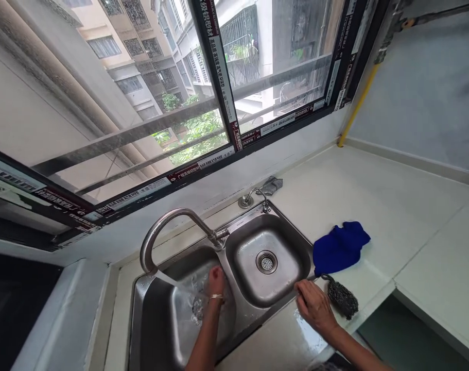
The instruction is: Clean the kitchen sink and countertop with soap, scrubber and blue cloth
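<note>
A steel double sink (234,319) is set into a pale counter. My left hand (216,281), with a bracelet at the wrist, reaches into the left basin (160,319). Its fingers lie stretched against the basin's inner wall and hold nothing I can see. Water runs from the curved faucet (168,219) and splashes just left of that hand. My right hand (313,305) rests flat on the sink's front rim beside the right basin (249,247), empty, fingers apart. A dark mesh scrubber (342,298) lies just right of it.
A blue cloth (340,247) lies on the counter (392,216) right of the sink. A small second tap (257,195) and a grey rag (273,184) sit behind the right basin. A large window (149,103) stands behind the sink, with a yellow pipe (358,103) in the corner.
</note>
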The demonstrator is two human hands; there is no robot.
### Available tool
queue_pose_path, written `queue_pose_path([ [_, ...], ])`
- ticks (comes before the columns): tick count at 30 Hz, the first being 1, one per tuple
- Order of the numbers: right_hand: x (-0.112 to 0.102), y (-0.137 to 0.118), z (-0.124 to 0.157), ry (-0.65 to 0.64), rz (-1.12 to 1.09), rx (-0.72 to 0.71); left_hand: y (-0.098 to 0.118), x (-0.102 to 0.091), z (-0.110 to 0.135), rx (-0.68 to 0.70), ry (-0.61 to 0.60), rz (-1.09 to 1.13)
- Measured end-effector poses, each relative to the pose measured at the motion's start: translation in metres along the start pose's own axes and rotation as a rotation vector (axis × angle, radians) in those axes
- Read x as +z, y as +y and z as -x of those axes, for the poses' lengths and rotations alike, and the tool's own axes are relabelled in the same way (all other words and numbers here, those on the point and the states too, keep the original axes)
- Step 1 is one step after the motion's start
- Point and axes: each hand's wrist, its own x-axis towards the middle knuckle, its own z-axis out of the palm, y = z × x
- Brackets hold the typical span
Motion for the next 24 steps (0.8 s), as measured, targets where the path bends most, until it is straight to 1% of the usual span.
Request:
queue_pose_path([
  [2,0.000,0.000,0.000,0.000,0.008,0.005,0.023,0.014,-0.006,0.130,0.000,-0.048],
  [5,0.001,0.000,0.000,0.003,0.012,0.005,0.061,0.034,-0.023,0.271,0.016,-0.119],
  [8,0.002,0.000,0.000,0.003,0.014,0.001,0.092,0.050,-0.037,0.328,0.025,-0.195],
  [10,0.002,0.000,0.000,-0.004,0.023,0.002,0.104,0.056,-0.043,0.319,0.038,-0.238],
  [12,0.001,-0.001,0.000,-0.010,0.033,0.006,0.107,0.057,-0.046,0.312,0.053,-0.269],
  [14,-0.001,-0.001,0.000,-0.012,0.035,0.006,0.106,0.055,-0.046,0.326,0.061,-0.284],
  [19,-0.004,-0.002,-0.001,-0.001,0.015,0.011,0.099,0.043,-0.046,0.353,0.062,-0.251],
  [22,-0.003,-0.003,-0.001,0.014,0.018,0.018,0.097,0.034,-0.048,0.323,0.047,-0.201],
  [24,-0.001,-0.003,-0.001,0.013,0.019,0.018,0.096,0.029,-0.051,0.289,0.015,-0.164],
])
